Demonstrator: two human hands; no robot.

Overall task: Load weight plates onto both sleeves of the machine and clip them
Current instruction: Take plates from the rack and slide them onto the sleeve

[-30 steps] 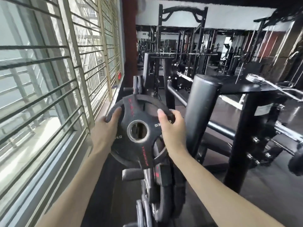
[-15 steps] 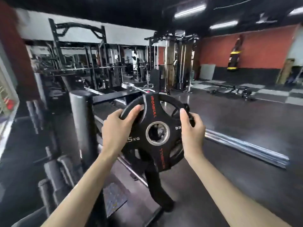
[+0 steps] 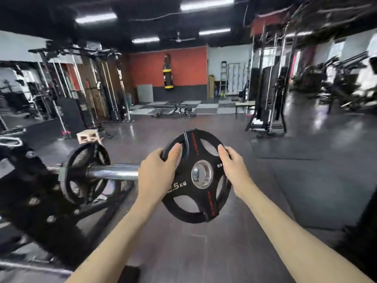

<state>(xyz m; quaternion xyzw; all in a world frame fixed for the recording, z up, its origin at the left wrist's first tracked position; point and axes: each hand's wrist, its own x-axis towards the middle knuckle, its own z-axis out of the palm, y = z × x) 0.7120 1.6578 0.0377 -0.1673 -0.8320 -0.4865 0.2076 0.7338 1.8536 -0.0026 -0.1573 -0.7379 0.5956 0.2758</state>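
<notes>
I hold a black weight plate [image 3: 196,198] marked 2.5 KG upright in front of me, its steel-ringed hole facing me. My left hand [image 3: 158,170] grips its left rim and my right hand [image 3: 234,170] grips its right rim. The chrome sleeve [image 3: 114,172] of the machine points right, its tip hidden behind my left hand. A larger black plate [image 3: 83,172] sits on the sleeve near the machine frame [image 3: 32,201]. No clip is visible.
Dark rubber floor stretches ahead and to the right. A cable tower [image 3: 267,99] stands at right, racks [image 3: 85,88] at left. A flat bench [image 3: 173,110] sits far back below a hanging punching bag [image 3: 167,73]. A small wooden box [image 3: 88,135] rests beyond the sleeve.
I have turned right from the window-side plate rack, carrying the plate in both hands. The machine's sleeve with its loaded plate has come into view at my left.
</notes>
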